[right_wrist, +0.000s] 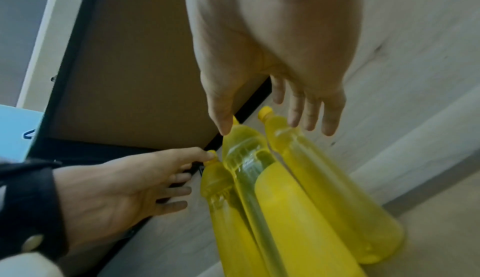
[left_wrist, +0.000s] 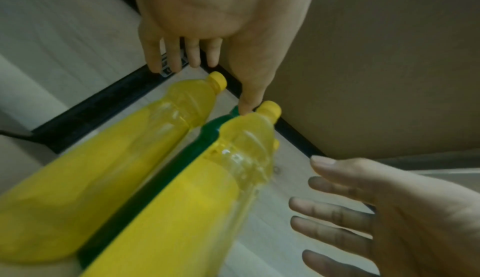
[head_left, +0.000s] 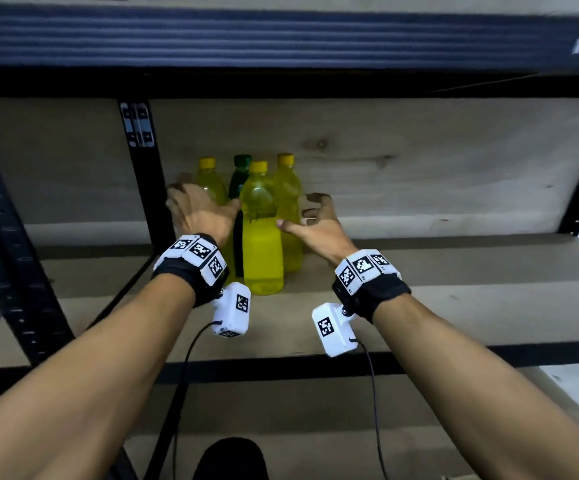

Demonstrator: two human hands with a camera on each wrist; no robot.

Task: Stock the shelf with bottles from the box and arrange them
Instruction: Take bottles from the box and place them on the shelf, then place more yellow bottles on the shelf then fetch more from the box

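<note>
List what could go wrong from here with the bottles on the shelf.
1. The four bottles stand tightly clustered; a nudge from either of the open hands, left hand or right hand, to the front yellow bottle could topple the others.
2. The green bottle is largely hidden behind it, so it is hard to grip cleanly.

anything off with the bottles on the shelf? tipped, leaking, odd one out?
Nothing tipped or spilled: all four stand upright in a tight cluster. The only odd one is the green bottle at the back, among three yellow bottles. Both hands are open, holding nothing.
</note>
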